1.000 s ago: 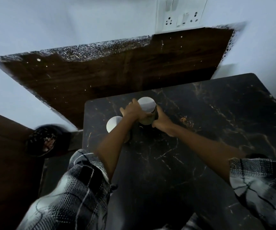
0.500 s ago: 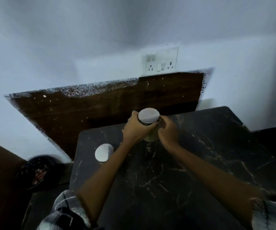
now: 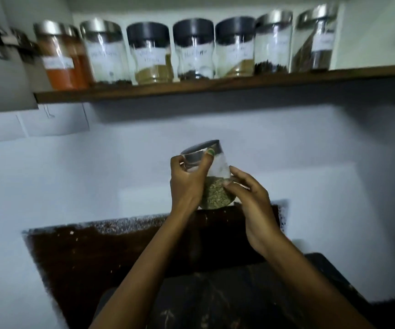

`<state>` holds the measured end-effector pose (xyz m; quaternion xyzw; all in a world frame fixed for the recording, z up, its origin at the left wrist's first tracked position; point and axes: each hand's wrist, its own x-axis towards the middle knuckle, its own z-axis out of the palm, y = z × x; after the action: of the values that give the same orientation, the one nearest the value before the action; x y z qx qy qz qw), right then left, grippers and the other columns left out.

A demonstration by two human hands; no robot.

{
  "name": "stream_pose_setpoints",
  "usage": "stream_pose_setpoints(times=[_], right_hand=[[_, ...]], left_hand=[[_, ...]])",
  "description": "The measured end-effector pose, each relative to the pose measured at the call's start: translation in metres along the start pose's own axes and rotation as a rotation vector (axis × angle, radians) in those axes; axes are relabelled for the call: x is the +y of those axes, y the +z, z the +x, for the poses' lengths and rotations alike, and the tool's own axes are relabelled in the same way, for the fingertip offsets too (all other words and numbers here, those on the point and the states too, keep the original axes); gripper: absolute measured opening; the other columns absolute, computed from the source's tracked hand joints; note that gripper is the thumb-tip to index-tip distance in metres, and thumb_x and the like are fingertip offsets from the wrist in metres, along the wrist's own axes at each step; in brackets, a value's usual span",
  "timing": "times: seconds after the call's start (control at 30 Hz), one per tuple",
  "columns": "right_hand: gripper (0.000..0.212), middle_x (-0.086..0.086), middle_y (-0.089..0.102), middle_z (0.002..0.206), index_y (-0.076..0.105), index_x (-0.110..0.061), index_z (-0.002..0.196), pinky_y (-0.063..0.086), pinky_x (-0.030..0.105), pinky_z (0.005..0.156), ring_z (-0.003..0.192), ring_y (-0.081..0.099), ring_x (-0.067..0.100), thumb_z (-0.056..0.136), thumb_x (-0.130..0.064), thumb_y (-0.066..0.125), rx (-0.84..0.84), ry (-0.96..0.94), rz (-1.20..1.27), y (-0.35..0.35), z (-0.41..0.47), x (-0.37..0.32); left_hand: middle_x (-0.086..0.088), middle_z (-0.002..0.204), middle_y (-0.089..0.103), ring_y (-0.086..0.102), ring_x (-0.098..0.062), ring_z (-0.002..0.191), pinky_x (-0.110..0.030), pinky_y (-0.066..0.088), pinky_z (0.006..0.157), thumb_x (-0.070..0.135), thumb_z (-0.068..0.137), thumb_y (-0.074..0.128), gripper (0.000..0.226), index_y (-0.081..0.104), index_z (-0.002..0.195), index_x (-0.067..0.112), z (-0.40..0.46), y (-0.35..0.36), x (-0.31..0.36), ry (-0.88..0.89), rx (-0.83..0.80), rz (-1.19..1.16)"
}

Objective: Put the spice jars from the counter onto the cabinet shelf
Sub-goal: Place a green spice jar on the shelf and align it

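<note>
Between raised hands, a tilted spice jar [image 3: 211, 176] is clasped: left hand [image 3: 187, 184] wraps its side, right hand [image 3: 251, 200] pinches it below the shelf [image 3: 215, 87].

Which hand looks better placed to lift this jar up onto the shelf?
Probably the left hand: it wraps the jar from lid to body. The right hand only pinches its lower side.

My hands hold a jar [image 3: 211, 180] between them, below the shelf [image 3: 215, 85] where seven jars [image 3: 192, 49] stand side by side
</note>
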<state>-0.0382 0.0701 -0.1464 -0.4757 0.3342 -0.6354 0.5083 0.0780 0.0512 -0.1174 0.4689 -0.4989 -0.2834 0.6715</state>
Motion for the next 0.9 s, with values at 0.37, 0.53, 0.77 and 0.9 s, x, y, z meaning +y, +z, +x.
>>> stream_pose_setpoints(times=[0.37,0.53,0.77,0.9], right_hand=[[0.059,0.023,0.063,0.114,0.058,-0.007,0.114,0.056,0.046,0.083,0.102,0.065,0.040,0.061,-0.026,0.075,-0.274,0.293,0.686,0.009,-0.017,-0.052],[0.071,0.001,0.059,0.116,0.043,-0.027,0.115,0.057,0.027,0.074,0.098,0.068,0.015,0.055,-0.035,0.081,0.004,-0.165,0.248,0.019,-0.030,-0.055],[0.059,0.000,0.059,0.119,0.049,-0.030,0.115,0.057,0.035,0.080,0.102,0.066,0.015,0.064,-0.036,0.079,-0.169,-0.131,0.282,0.012,-0.033,-0.062],[0.050,0.016,0.066,0.106,0.061,-0.010,0.115,0.056,0.046,0.079,0.105,0.064,0.038,0.072,-0.034,0.069,-0.344,0.194,0.682,0.001,-0.030,-0.077]], left_hand=[[-0.010,0.110,0.070,0.069,-0.024,0.098,-0.031,0.054,0.071,0.052,0.086,0.056,0.048,0.060,0.119,0.017,-0.012,0.012,0.088,-0.046,-0.253,-0.181],[-0.006,0.115,0.068,0.069,-0.020,0.100,-0.037,0.057,0.086,0.044,0.083,0.065,0.051,0.053,0.126,0.018,-0.024,0.016,0.093,-0.010,-0.290,-0.170],[0.005,0.091,0.074,0.072,-0.011,0.081,-0.023,0.057,0.060,0.045,0.085,0.059,0.039,0.060,0.114,0.019,-0.022,0.009,0.102,0.027,-0.315,-0.196],[0.001,0.105,0.073,0.070,-0.016,0.095,-0.027,0.054,0.071,0.050,0.089,0.050,0.039,0.062,0.114,0.023,-0.019,0.002,0.106,-0.010,-0.372,-0.177]])
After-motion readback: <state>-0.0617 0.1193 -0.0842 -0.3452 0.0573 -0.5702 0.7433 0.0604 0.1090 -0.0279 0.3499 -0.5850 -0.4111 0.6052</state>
